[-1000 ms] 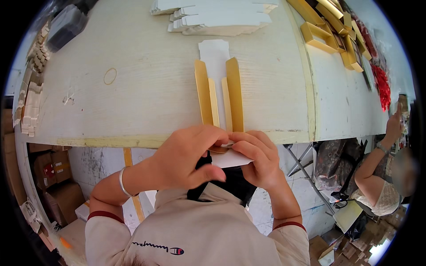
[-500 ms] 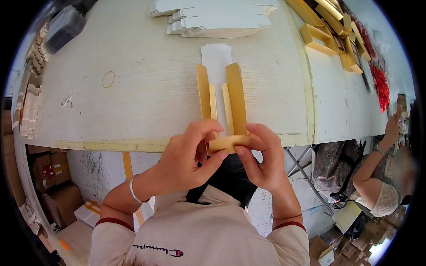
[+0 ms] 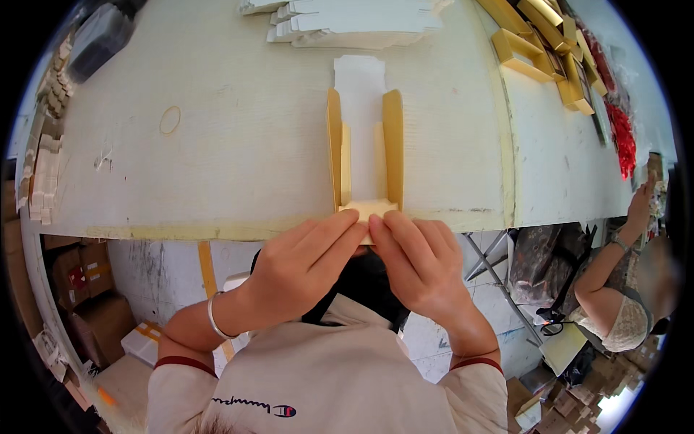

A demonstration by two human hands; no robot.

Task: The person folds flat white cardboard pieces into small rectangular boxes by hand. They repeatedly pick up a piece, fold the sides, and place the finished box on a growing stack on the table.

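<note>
A part-folded cardboard box [image 3: 394, 148], gold outside and white inside, lies lengthwise on the table at its front edge. Its two long gold sides stand upright, while a white flap [image 3: 360, 72] lies flat at the far end. My left hand [image 3: 300, 264] pinches the left part of the near end panel [image 3: 369, 210] between thumb and fingers. On the right part of that panel, my right hand [image 3: 423, 267] is closed in the same way. The thumbs and fingertips of both hands almost meet at the middle. Part of the panel is hidden behind the fingers.
Flat white cardboard blanks [image 3: 354, 25] are stacked at the back. Folded gold boxes [image 3: 522, 54] lie in a pile at the back right, near red material [image 3: 620, 141]. A rubber band [image 3: 170, 120] rests on the left. Another person's arm [image 3: 603, 267] shows at far right.
My fingers have moved inward and now press together at the middle of the near end panel. That panel has folded over further, and its pale inner face shows.
</note>
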